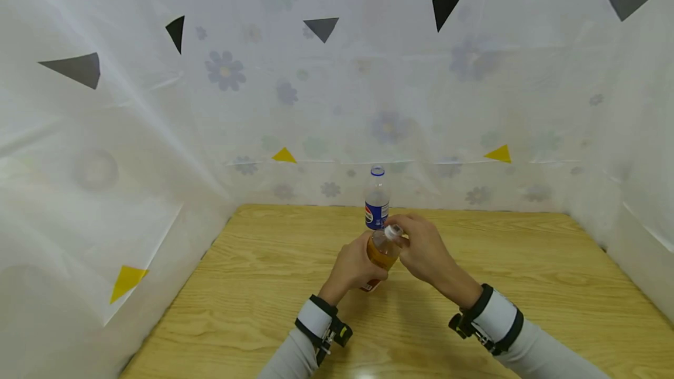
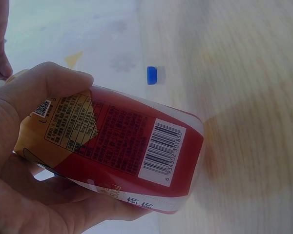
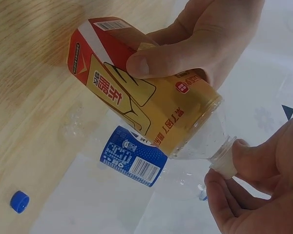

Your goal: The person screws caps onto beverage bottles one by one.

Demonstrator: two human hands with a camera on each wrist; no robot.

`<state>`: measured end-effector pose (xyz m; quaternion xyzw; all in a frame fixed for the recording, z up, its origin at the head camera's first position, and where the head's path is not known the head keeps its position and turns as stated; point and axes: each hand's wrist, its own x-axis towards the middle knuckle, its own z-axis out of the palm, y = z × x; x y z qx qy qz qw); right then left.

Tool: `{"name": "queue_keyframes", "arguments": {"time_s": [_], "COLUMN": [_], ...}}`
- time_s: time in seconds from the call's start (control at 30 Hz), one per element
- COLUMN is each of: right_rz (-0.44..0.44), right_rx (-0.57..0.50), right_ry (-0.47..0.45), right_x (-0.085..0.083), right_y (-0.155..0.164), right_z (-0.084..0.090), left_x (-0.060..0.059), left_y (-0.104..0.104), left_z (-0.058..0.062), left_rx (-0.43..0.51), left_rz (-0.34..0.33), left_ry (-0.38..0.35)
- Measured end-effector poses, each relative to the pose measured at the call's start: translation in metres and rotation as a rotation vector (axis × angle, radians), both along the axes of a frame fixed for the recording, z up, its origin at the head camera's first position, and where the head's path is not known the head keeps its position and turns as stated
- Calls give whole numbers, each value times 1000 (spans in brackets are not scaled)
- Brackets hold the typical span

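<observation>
**Tea bottle held off the table, fingers on its cap**

Left hand (image 1: pixel 351 266) wraps the tea bottle (image 1: pixel 381 253) round its labelled body, thumb over the front, fingers behind. The bottle is lifted clear of the table (image 1: pixel 263 285) and tilted, neck toward the other hand; the wrist view shows its base in the air with wood grain beneath. A grip on the wide part would steady it against twisting, I judge.

Right hand (image 1: pixel 423 250) pinches the white cap (image 3: pixel 223 165) between thumb and fingertips, curled close about the neck. Whether the cap is tight or loosened cannot be told.

Amber liquid fills the body up to the shoulder; the tilt stays shallow, probably to keep it from the mouth.

Behind the hands, near the far edge, a water bottle (image 1: pixel 377 197) with a blue label stands upright. A loose blue cap (image 3: pixel 19 201) lies on the table, apart from both bottles.
</observation>
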<state>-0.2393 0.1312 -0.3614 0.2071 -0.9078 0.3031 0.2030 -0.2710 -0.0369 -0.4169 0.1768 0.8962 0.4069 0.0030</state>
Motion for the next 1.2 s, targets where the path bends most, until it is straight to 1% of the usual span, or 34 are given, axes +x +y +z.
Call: {"name": "queue_keyframes", "arguments": {"time_s": [0.1,0.33,0.63,0.97,1.2], "right_rz": [-4,-12,-15,-8,-29], "right_rx": [-2,9,-14,2,25], "right_ry": [-5,23,7,29,-53], "right_x": [-1,-3,-6,-3,2], "right_y": [0,1,3,3,2], "right_z": [0,0,-3,-2,0], "left_x": [0,-1,-1,-1,-1], "left_y": [0,0,0,1,-1], "left_z": [0,0,-1,0,0], "left_rx": [-1,-4,-11,-5,13], "left_rz": [0,-3,-1,13,5], "left_ry": [-1,-4,-8,-28,-39]}}
